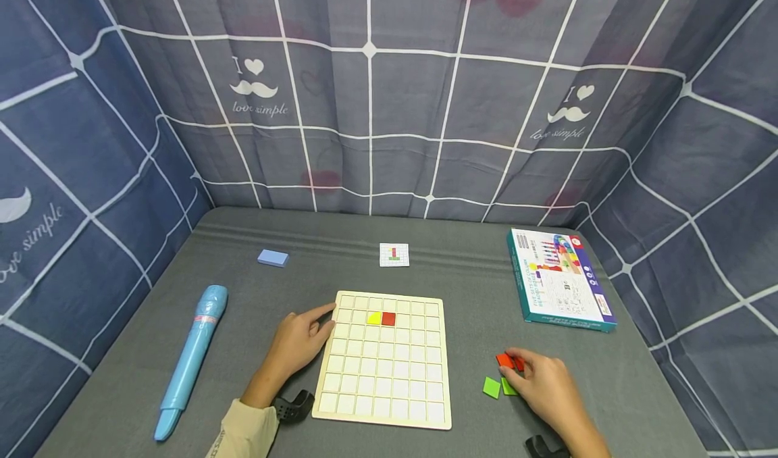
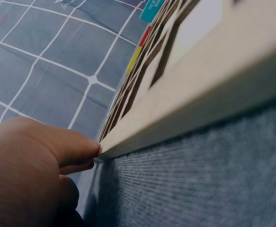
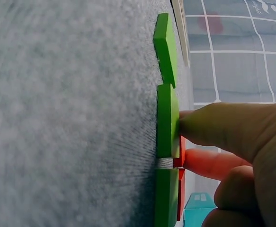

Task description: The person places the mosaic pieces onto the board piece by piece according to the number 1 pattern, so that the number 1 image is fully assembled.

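My left hand [image 1: 299,342] rests its straight thumb and index finger against the left edge of a pale square grid board [image 1: 381,423]. In the left wrist view, the fingertips touch the board's rim [image 2: 175,120]. A yellow tile [image 1: 374,318] and a dark red tile [image 1: 388,319] sit side by side in the board's upper cells. Right of the board, my right hand [image 1: 543,380] pinches a red square tile [image 1: 504,361] between thumb and index finger. Another red tile [image 1: 519,364] is partly hidden by the fingers. Green tiles [image 3: 167,120] lie close by on the cloth.
A small pattern card [image 1: 394,255] lies beyond the board. At the right stands a flat game box [image 1: 562,279]. On the left are a blue block [image 1: 273,258] and a long blue wrapped tube [image 1: 192,360]. Patterned curtains [image 1: 401,93] enclose the grey table [image 1: 273,390].
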Available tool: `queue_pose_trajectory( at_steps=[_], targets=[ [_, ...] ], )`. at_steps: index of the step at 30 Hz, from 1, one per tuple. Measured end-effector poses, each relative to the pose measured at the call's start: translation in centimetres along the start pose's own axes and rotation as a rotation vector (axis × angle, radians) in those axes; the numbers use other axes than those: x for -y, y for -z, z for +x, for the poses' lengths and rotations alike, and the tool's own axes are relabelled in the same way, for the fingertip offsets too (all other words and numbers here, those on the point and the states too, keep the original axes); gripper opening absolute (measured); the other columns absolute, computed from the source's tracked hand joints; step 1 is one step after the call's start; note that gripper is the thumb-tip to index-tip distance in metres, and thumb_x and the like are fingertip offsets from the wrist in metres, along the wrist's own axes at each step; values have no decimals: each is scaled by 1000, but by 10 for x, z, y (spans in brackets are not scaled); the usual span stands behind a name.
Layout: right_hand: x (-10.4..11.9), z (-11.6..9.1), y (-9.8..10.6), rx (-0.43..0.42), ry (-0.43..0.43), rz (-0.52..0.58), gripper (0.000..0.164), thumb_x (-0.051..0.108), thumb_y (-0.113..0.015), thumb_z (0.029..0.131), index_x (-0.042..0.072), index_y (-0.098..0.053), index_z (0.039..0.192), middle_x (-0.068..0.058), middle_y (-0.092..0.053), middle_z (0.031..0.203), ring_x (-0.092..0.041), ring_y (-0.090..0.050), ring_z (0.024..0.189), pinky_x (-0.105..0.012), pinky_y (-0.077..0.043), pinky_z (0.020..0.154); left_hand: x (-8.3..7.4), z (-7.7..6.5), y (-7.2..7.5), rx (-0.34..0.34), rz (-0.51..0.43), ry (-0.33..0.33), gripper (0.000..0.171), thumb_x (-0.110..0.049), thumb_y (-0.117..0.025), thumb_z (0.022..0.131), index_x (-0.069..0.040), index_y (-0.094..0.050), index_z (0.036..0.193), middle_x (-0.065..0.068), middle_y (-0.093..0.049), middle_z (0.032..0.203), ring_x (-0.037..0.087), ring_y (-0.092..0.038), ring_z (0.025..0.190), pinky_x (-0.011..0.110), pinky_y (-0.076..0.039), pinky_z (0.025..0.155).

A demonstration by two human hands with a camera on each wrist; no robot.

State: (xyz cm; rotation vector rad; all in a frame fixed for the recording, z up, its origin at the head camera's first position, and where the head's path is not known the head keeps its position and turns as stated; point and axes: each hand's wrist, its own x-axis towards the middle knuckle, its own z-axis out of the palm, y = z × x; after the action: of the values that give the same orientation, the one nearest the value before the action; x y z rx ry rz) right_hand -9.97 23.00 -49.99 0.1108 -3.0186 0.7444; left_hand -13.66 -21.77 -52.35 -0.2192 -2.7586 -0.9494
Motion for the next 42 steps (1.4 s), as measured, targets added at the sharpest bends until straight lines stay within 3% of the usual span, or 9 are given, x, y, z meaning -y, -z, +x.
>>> queue_pose_trajectory(
  at_steps=[17,28,36,42],
  targets=[
    [2,-1,-4,-55,45,-48,29,24,-82,84,11,-79,110,11,-39,55,-6,-32,49,-26,-24,48,-1,-2,0,5,-20,8,37,-19,-74,96,-13,-71,132,-20,-28,44,1,-18,43,23,-20,46],
    [9,5,-2,-40,34,-60,32,27,-81,85,10,-78,111,11,-39,55,-7,-32,49,-26,-23,48,0,-3,0,-3,-6,9,37,-20,-74,95,-13,-72,131,-20,-27,44,1,-19,44,23,-22,48],
    [16,11,0,-82,81,-73,30,29,-83,84,10,-79,107,12,-38,53,-7,-32,48,-26,-23,47,0,-3,1,-5,19,9,37,-22,-74,96,-15,-72,132,-20,-28,44,4,-22,44,28,-27,55],
    [20,16,0,-96,113,-68,32,28,-83,83,7,-78,108,12,-37,53,-6,-31,47,-25,-23,45,0,-2,0,1,5,7,37,-21,-73,96,-15,-71,132,-20,-28,44,2,-20,43,25,-23,49]
  ],
)
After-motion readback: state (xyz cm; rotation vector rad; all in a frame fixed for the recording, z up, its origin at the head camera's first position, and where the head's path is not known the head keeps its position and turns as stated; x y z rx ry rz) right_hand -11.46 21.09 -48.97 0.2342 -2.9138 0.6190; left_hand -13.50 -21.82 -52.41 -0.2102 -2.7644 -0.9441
